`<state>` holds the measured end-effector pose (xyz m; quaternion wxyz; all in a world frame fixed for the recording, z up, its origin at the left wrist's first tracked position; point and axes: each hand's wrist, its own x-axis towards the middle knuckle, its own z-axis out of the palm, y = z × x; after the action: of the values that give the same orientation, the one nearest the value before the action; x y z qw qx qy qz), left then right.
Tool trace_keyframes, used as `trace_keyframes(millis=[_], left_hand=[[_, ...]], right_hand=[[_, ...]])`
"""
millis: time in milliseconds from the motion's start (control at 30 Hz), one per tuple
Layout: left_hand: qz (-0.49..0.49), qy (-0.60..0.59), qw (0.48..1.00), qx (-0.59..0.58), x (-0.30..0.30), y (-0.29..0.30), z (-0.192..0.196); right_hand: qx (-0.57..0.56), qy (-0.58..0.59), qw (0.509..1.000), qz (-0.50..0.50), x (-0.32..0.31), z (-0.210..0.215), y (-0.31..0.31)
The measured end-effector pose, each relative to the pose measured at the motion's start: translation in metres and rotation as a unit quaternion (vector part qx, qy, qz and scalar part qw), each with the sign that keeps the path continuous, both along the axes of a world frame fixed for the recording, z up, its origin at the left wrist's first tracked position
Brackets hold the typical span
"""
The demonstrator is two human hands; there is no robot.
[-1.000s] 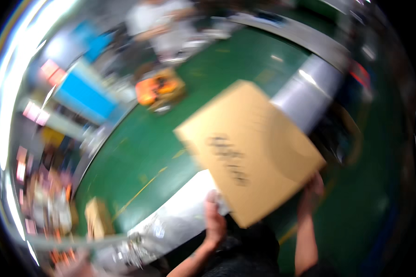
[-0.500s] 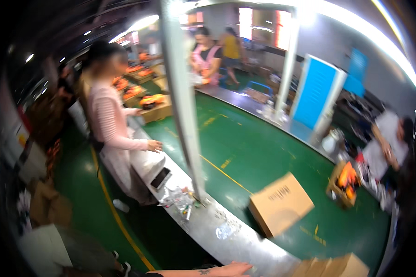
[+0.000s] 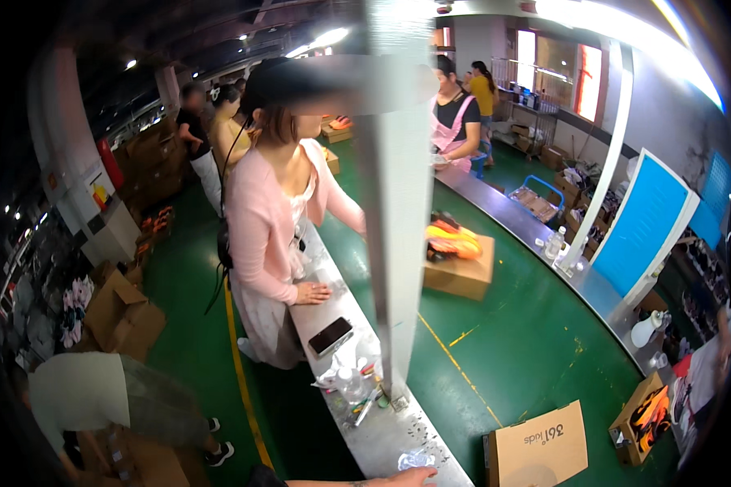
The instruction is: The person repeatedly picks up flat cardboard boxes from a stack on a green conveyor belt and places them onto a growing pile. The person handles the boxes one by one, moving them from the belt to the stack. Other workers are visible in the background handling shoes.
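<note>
Only the edge of my left hand shows at the bottom of the picture. It lies flat, fingers apart, on the metal rail beside the green conveyor belt, holding nothing. A crumpled bit of clear plastic lies just above the fingers. A closed cardboard box sits on the belt to the right of the hand, apart from it. My right hand is out of view.
An upright metal post rises from the rail. A person in a pink cardigan leans on the rail near a phone and small clutter. Open boxes holding orange shoes sit on the belt. Cartons stand at left.
Both hands held the cardboard box up a second ago. It now rests on the belt, the view has swung round to the left, and one hand lies on the rail.
</note>
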<state>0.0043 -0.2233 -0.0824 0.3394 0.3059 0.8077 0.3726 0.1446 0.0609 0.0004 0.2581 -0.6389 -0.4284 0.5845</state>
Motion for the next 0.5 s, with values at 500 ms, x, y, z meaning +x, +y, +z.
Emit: trace_keyframes(millis=[500], left_hand=[[0.087, -0.078, 0.993, 0.024, -0.029, 0.082, -0.008]], right_hand=[[-0.113, -0.020, 0.993, 0.016, -0.044, -0.024, -0.026]])
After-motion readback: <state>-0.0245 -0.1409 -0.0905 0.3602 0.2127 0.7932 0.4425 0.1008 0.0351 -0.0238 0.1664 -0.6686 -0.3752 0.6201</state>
